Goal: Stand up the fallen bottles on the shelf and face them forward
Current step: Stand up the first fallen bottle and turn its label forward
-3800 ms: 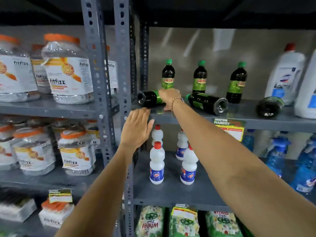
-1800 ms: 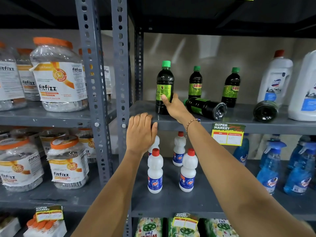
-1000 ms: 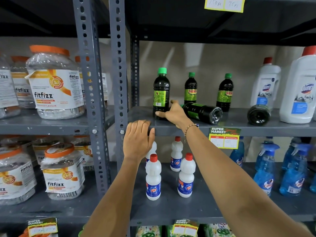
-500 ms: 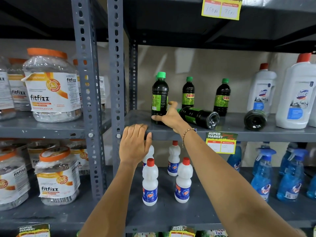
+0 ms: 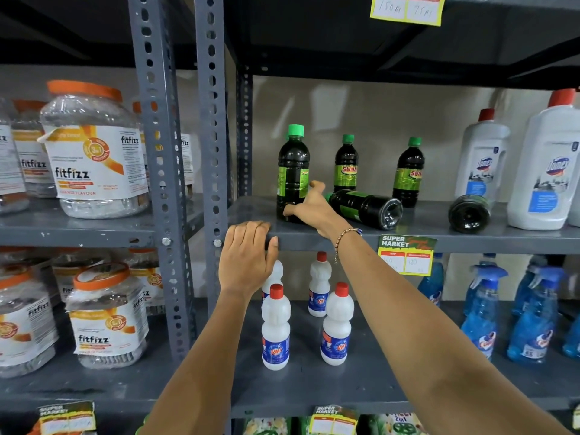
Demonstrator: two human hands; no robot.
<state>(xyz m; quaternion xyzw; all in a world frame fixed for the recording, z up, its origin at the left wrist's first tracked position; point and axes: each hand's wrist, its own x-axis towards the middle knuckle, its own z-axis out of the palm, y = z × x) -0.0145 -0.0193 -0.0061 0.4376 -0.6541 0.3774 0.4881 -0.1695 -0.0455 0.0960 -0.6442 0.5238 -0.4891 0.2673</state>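
Observation:
On the grey shelf (image 5: pixel 314 238) a dark green-capped bottle (image 5: pixel 292 171) stands upright at the front left, its label seam turned toward me. My right hand (image 5: pixel 310 205) grips its base with thumb and fingers. Just right of it a second dark bottle (image 5: pixel 367 208) lies on its side, base toward me. A third fallen bottle (image 5: pixel 469 213) lies further right. Two more bottles (image 5: pixel 346 164) (image 5: pixel 409 172) stand at the back with labels forward. My left hand (image 5: pixel 246 259) rests flat on the shelf's front edge.
Tall white detergent bottles (image 5: pixel 481 158) stand at the right of the same shelf. Small white red-capped bottles (image 5: pixel 275 328) and blue spray bottles (image 5: pixel 483 309) fill the shelf below. Fitfizz jars (image 5: pixel 94 152) fill the left rack beyond the steel uprights (image 5: pixel 210 120). A price tag (image 5: pixel 406 254) hangs on the edge.
The left bottle, lying on its side at first, was stood upright by my right hand, which has slid down to its base and is turning it. My left hand stayed on the shelf edge.

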